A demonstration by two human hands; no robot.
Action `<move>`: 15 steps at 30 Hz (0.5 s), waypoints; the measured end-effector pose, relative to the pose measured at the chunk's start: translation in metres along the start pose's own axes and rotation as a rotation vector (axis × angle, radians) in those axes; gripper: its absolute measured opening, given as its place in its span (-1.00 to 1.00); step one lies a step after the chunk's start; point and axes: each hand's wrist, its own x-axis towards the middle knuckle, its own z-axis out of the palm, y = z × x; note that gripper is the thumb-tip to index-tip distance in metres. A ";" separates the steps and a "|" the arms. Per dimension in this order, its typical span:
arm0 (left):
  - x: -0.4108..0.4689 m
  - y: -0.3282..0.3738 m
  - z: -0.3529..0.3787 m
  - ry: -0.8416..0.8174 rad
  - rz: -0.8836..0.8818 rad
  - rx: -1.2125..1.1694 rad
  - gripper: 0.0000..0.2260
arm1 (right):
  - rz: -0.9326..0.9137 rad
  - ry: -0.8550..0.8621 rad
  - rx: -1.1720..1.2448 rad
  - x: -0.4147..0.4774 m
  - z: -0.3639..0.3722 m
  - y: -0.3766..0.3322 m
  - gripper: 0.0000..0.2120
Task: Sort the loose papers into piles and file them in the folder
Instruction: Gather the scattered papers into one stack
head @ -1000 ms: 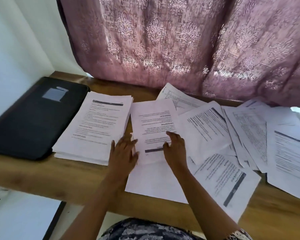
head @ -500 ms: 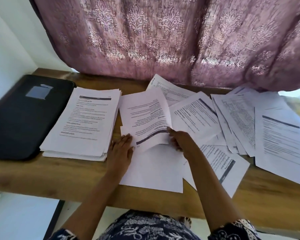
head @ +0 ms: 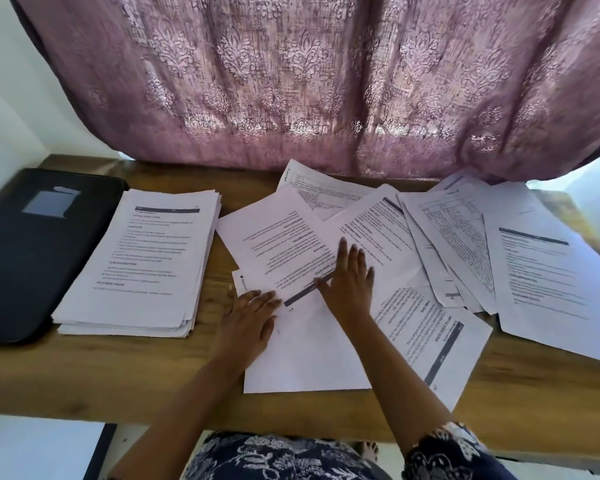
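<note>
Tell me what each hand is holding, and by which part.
Nothing is gripped. The left hand rests flat at the near corner of the upside-down sheet; the right hand presses flat on it beside its dark header bar.

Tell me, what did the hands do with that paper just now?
The right hand let go of the near edge of the upside-down sheet, pinched up half a second ago, and now presses flat on it. The sheet lies down, slanted. The left hand stayed flat at its near corner. The stack and black folder did not move.
</note>
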 end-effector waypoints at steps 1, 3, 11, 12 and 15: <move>-0.001 0.000 0.001 -0.005 -0.005 -0.026 -0.56 | 0.014 -0.047 -0.012 0.005 0.000 0.006 -0.10; -0.002 0.000 0.003 0.006 0.000 -0.064 -0.51 | -0.005 -0.088 -0.009 0.010 0.001 0.011 -0.09; 0.002 -0.002 0.004 0.046 0.030 -0.076 -0.52 | -0.045 -0.010 0.388 -0.011 0.010 -0.007 -0.24; 0.002 0.000 0.004 0.050 0.027 -0.077 -0.52 | 0.026 0.037 0.521 -0.015 0.007 -0.010 -0.25; 0.003 0.000 0.004 0.079 0.029 -0.058 -0.68 | 0.356 0.023 1.045 -0.022 -0.005 -0.011 -0.24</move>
